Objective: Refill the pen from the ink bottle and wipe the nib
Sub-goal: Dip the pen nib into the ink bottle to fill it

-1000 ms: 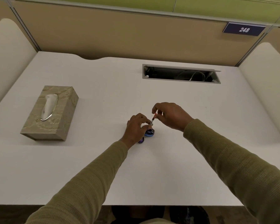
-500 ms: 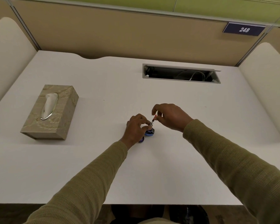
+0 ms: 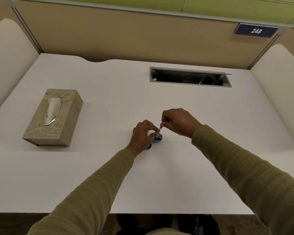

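A small blue ink bottle (image 3: 158, 139) stands on the white desk (image 3: 159, 175) near its middle. My left hand (image 3: 143, 136) grips the bottle from the left side. My right hand (image 3: 178, 122) pinches the top of a thin pen part (image 3: 159, 129), which stands tilted with its lower end in the bottle's mouth. A small purple cap (image 3: 149, 146) lies on the desk just under my left wrist, mostly hidden. The nib itself is hidden inside the bottle.
A beige tissue box (image 3: 53, 117) with a tissue sticking out sits at the left of the desk. An open cable slot (image 3: 190, 77) is set into the desk at the back right. Padded dividers stand on both sides.
My right hand has shifted slightly lower on the pen part. The bottle and my left hand have stayed in place.
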